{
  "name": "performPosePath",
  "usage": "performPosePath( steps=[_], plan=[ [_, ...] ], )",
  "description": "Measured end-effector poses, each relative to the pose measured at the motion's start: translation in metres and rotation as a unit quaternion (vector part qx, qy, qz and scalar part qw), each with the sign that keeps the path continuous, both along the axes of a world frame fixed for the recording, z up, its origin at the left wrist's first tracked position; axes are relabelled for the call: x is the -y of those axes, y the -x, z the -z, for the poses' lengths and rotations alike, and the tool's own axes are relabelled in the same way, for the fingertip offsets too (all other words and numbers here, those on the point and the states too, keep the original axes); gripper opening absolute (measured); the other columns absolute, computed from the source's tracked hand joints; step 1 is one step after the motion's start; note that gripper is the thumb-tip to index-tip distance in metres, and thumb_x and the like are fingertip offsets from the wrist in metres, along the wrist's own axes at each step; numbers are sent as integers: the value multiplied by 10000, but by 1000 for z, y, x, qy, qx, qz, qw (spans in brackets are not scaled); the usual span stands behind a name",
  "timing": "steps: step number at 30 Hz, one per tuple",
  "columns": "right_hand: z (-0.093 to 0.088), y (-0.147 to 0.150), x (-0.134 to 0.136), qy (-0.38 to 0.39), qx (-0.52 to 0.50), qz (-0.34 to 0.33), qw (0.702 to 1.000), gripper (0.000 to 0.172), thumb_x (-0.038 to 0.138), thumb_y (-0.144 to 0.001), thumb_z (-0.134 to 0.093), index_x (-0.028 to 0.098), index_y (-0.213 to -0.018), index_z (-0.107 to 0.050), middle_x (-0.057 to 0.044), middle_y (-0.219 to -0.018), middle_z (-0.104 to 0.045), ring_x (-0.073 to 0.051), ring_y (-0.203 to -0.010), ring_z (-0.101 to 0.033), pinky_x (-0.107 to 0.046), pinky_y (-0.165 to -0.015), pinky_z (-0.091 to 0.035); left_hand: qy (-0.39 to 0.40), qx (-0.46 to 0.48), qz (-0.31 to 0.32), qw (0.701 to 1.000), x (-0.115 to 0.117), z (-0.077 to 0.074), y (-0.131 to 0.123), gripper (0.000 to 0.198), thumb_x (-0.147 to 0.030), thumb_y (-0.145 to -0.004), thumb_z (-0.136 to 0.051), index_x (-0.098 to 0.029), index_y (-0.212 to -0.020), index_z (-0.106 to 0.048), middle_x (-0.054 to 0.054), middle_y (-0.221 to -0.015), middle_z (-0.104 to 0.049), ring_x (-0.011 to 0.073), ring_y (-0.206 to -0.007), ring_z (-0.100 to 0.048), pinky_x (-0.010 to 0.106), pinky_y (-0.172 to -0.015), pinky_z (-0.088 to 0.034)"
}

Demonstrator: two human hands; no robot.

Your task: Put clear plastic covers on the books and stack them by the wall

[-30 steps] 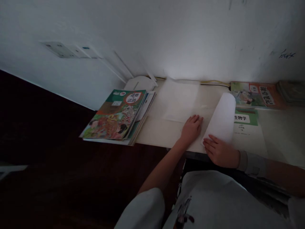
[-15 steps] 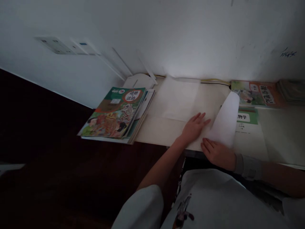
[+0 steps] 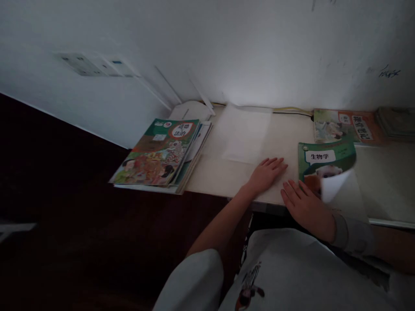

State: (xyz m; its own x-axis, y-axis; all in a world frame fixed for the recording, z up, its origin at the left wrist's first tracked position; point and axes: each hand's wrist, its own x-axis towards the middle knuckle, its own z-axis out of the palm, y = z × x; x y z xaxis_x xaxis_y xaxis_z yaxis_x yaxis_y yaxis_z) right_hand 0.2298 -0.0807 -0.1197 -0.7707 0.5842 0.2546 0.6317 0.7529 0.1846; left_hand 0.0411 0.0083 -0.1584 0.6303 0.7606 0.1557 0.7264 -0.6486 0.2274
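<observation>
My left hand (image 3: 267, 175) lies flat and open on the table (image 3: 285, 129), fingers spread, holding nothing. At its three o'clock my right hand (image 3: 304, 207) rests open, palm down, on the near left corner of the green biology book (image 3: 326, 157), whose white cover sheet (image 3: 335, 185) curls up beside my fingers. A stack of books (image 3: 158, 155) sits at nine o'clock.

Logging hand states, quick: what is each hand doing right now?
Left hand: open, flat on the desk, holding nothing.
Right hand: open, fingers spread on the green book, holding nothing.
</observation>
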Motion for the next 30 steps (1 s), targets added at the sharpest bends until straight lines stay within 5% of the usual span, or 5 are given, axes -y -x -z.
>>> performPosePath(
  steps=[9, 17, 20, 25, 30],
  plan=[
    [15, -1, -35, -9, -61, -337, 940, 226, 145, -906, -442, 129, -998, -648, -94, -1004, -698, -169, -1018, -616, -362, -955, -448, 59, 121, 14, 991, -5, -29, -23, 301, -292, -929, -414, -176, -1117, -620, 83, -1170, -639, 179, -1080, -582, 344, -975, -424],
    [9, 20, -38, -14, -22, -412, 911, 289, 132, -910, -385, 154, -921, -673, -51, -783, -705, -137, -786, -651, -302, -823, -505, 123, 142, 20, 982, -5, -67, -95, 270, -395, -881, -498, -176, -883, -657, 31, -840, -698, 160, -785, -640, 259, -704, -461],
    [0, 2, -31, -40, -92, -350, 931, 256, 182, -906, -415, 190, -955, -666, -51, -881, -713, -152, -913, -638, -351, -921, -473, 100, 78, -32, 991, -5, -61, -89, 190, -276, -850, -515, -179, -746, -641, 16, -726, -682, 156, -721, -633, 292, -755, -463],
    [-3, -27, -13, -2, -145, -9, 989, 563, 475, -852, -502, 78, -1250, -520, -237, -1332, -490, -360, -1308, -352, -618, -1028, -295, 25, 64, -113, 991, 15, -40, -41, 153, -187, -793, -531, -185, -658, -603, 36, -776, -690, 196, -911, -633, 448, -1035, -334],
    [19, -18, -1, 10, -53, 124, 991, 447, 196, -868, -483, 42, -1288, -475, -257, -1398, -405, -396, -1340, -283, -638, -1015, -268, 30, 91, -125, 988, 28, -14, -19, 167, -192, -823, -506, -190, -689, -606, 45, -891, -705, 205, -1057, -592, 473, -1052, -329]
  ],
)
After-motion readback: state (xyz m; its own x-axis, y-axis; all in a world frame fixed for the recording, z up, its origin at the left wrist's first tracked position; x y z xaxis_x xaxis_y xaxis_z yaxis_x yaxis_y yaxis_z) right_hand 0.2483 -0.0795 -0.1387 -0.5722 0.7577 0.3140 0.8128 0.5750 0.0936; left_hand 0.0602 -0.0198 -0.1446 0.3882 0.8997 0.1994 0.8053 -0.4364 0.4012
